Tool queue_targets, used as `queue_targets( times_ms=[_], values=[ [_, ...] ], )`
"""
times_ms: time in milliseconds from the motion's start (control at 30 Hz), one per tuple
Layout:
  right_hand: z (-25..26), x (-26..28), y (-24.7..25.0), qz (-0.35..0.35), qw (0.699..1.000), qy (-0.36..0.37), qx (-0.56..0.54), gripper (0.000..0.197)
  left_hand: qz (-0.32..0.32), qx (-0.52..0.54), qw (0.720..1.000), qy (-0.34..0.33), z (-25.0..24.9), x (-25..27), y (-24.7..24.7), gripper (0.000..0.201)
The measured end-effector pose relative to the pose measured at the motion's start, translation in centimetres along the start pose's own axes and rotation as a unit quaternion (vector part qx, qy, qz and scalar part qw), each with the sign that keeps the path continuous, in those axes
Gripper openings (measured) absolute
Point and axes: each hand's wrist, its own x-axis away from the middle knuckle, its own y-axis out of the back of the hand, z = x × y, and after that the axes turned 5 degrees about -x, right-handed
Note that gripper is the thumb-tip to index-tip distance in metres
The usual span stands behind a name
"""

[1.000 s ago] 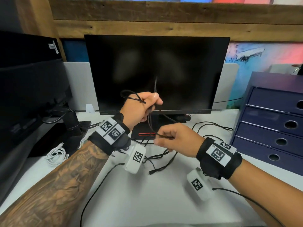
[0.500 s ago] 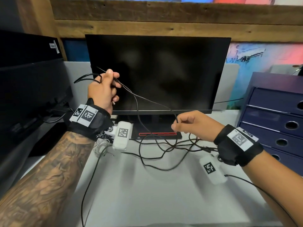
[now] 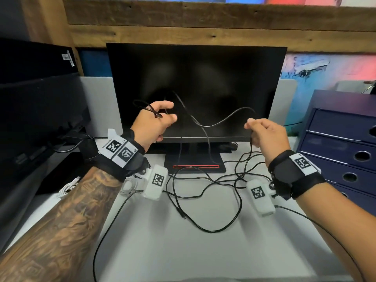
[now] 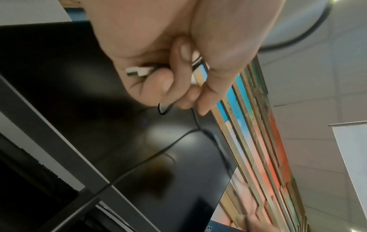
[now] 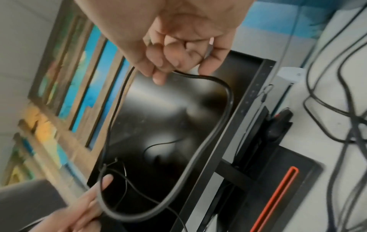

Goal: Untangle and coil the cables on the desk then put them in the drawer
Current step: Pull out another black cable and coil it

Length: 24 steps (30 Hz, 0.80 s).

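A thin black cable (image 3: pixel 205 125) sags between my two raised hands in front of the monitor. My left hand (image 3: pixel 156 119) grips a small loop of it, fingers curled; in the left wrist view a white plug (image 4: pixel 139 73) pokes out of the left hand (image 4: pixel 174 75). My right hand (image 3: pixel 262 135) pinches the cable further along, and the right wrist view shows the cable (image 5: pixel 222 125) bending away below the fingertips (image 5: pixel 158 78). The rest of the black cables (image 3: pixel 223 180) lie tangled on the desk below. A navy drawer unit (image 3: pixel 341 139) stands at the right, its drawers closed.
A dark monitor (image 3: pixel 195 88) on a black stand with a red stripe (image 3: pixel 195 166) is right behind the hands. A second black monitor (image 3: pixel 36 110) stands at the left, with a white cable bundle (image 3: pixel 67 188) beside it. White desk surface (image 3: pixel 183 251) lies in front.
My left hand came down and to the right with its loop. The right hand rose and moved right, and the stretch of cable between them now sags in a curve.
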Motion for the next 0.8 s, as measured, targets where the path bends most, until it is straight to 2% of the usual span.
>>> queue_targets(
  times_ms=[33,67,133,167,267,300,400,433,500,567,700,733,800],
  values=[
    [-0.4,-0.4,0.3,-0.004,1.000,-0.025,-0.017,0.008,0.006,-0.014,1.000,0.005,0.0,0.0,0.0,0.042],
    [-0.8,-0.6,0.5,-0.005,0.999,-0.047,-0.027,0.011,0.021,-0.022,0.999,0.014,-0.1,0.0,0.0,0.052],
    [-1.6,-0.8,0.7,-0.008,0.998,-0.065,-0.013,0.032,0.055,-0.048,0.997,0.023,-0.1,0.3,-0.1,0.063],
    [-1.6,-0.6,0.6,-0.007,0.998,-0.057,-0.003,0.033,0.071,-0.071,0.995,0.022,-0.1,0.4,-0.3,0.063],
    [-0.2,0.9,-0.7,0.041,0.999,-0.003,-0.020,0.010,0.102,-0.104,0.989,0.003,0.0,0.8,-1.4,0.048],
    [0.4,1.6,-1.3,0.067,0.997,0.020,-0.021,0.012,0.106,-0.106,0.989,-0.003,0.1,0.9,-1.8,0.039],
    [1.7,4.0,-3.4,0.171,0.981,0.092,0.000,0.035,0.127,-0.111,0.985,-0.021,0.2,1.4,-2.9,0.018],
    [2.0,4.6,-3.9,0.209,0.973,0.097,0.009,0.037,0.139,-0.107,0.984,-0.030,0.3,1.6,-3.1,0.020],
    [2.0,5.3,-4.5,0.269,0.960,0.076,0.014,0.028,0.153,-0.094,0.983,-0.038,0.6,1.9,-3.5,0.027],
    [1.9,5.2,-4.4,0.294,0.955,0.044,0.014,0.017,0.152,-0.067,0.986,-0.027,1.1,1.9,-3.7,0.029],
    [1.1,4.4,-3.7,0.291,0.956,-0.025,-0.012,0.019,0.148,0.038,0.988,0.018,1.9,1.7,-4.1,0.027],
    [0.9,4.3,-3.7,0.277,0.961,-0.011,0.012,0.019,0.152,0.059,0.986,0.025,2.1,1.7,-4.2,0.027],
    [0.3,4.2,-3.7,0.234,0.966,0.061,0.094,0.017,0.162,0.073,0.983,0.035,2.4,1.9,-4.6,0.029]
  ],
)
